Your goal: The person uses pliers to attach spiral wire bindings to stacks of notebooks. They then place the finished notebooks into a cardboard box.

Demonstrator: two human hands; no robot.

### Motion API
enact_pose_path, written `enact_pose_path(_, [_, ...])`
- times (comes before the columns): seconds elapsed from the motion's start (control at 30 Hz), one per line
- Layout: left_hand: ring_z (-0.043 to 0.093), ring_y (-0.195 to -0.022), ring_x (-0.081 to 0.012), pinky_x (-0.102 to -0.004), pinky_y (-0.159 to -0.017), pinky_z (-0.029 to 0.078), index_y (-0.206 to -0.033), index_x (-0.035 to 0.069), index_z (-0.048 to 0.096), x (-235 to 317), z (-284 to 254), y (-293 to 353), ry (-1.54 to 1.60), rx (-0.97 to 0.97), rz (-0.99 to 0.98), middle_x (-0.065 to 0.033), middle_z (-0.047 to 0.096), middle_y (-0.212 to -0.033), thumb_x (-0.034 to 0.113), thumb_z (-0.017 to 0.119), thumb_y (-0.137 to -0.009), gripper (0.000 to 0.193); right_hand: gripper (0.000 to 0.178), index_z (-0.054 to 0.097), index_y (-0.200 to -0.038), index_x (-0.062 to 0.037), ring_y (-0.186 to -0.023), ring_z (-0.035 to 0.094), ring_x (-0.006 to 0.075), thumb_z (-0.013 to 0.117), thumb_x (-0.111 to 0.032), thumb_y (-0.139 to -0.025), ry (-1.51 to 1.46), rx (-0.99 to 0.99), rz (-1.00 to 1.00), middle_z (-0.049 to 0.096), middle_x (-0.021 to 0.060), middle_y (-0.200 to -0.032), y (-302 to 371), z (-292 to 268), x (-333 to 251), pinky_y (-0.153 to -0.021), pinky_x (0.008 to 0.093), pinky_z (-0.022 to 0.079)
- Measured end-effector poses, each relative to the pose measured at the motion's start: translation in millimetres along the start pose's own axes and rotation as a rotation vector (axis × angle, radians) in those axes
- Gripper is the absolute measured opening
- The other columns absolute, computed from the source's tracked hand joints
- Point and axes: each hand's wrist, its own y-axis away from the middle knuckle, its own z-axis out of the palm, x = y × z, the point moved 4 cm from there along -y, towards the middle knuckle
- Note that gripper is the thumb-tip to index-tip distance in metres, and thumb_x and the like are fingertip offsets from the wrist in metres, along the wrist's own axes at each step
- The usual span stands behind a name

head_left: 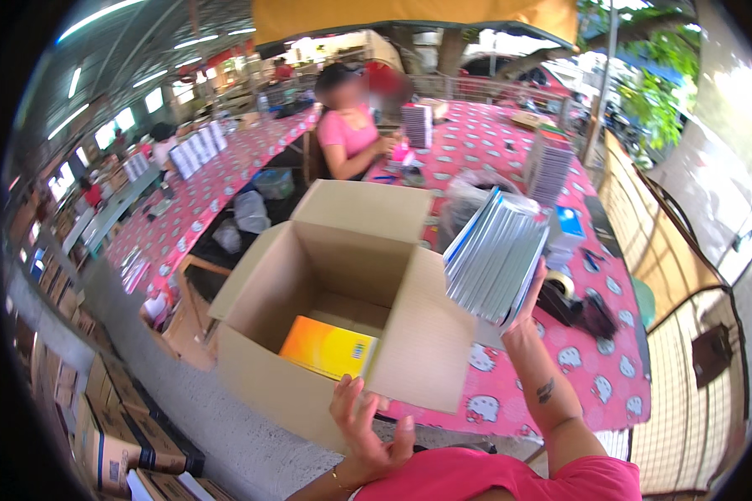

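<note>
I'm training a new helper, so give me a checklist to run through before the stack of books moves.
1. Box open: ok, its top is open.
2. Room inside: ok, bare space shows around the orange-and-yellow book.
3. Stack of books held: ok, in the right hand.
4. Both hands on the stack: not ok, the left hand is by the box's near side, apart from the stack.
5. Box bottom sealed underneath: cannot tell, it is hidden.

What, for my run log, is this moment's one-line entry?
right hand: holding book stack; left hand: empty, near carton; carton: open, yellow item inside
</note>
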Motion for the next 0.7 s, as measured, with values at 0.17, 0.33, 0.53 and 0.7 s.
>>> enact_pose_path(0.17, [0.049, -0.117, -0.0353, -0.0447, -0.098, 0.044, -0.132, -0.005, 0.039, 77, 50, -15, 0.381, -0.085, 0.169, -0.0257, 0.040, -0.135, 0.012, 0.058, -0.087, 0.051, 0.078, 0.047, -0.140, -0.0147, -0.122, 0.053, 0.0375, 0.054, -0.066, -0.082, -0.142, 0.142, 0.094, 0.052, 0.0148, -0.138, 121, -39, -28, -0.102, 0.0600, 0.042])
enact_pose_path(0.33, [0.054, -0.111, -0.0269, -0.0373, -0.094, 0.046, -0.139, -0.001, 0.039, 124, 152, -21, 0.537, -0.266, -0.276, -0.0202, 0.051, -0.127, 0.014, 0.063, -0.089, 0.057, 0.083, 0.045, -0.140, -0.0058, -0.120, 0.056, 0.0365, 0.071, -0.051, -0.076, -0.119, 0.247, 0.129, 0.056, 0.0178, -0.134, 241, -101, -100, -0.106, 0.0553, 0.040])
enact_pose_path(0.53, [0.056, -0.114, -0.0205, -0.0331, -0.096, 0.046, -0.141, 0.000, 0.037, 193, 246, 40, 0.847, -1.000, -0.568, -0.0145, 0.056, -0.125, 0.025, 0.072, -0.088, 0.069, 0.080, 0.046, -0.137, -0.0037, -0.117, 0.058, 0.0359, 0.075, -0.046, -0.076, 0.088, 0.450, 0.149, 0.057, 0.0193, -0.130, 350, -115, -167, -0.104, 0.0546, 0.043])
enact_pose_path(0.7, [0.056, -0.116, -0.0212, -0.0345, -0.096, 0.047, -0.137, 0.000, 0.037, 232, 291, 86, 0.855, -1.202, -0.615, -0.0157, 0.057, -0.123, 0.027, 0.074, -0.087, 0.068, 0.075, 0.047, -0.135, -0.0040, -0.118, 0.058, 0.0345, 0.075, -0.045, -0.079, 0.041, 0.612, 0.053, 0.058, 0.0178, -0.127, 411, -129, -194, -0.104, 0.0537, 0.044])
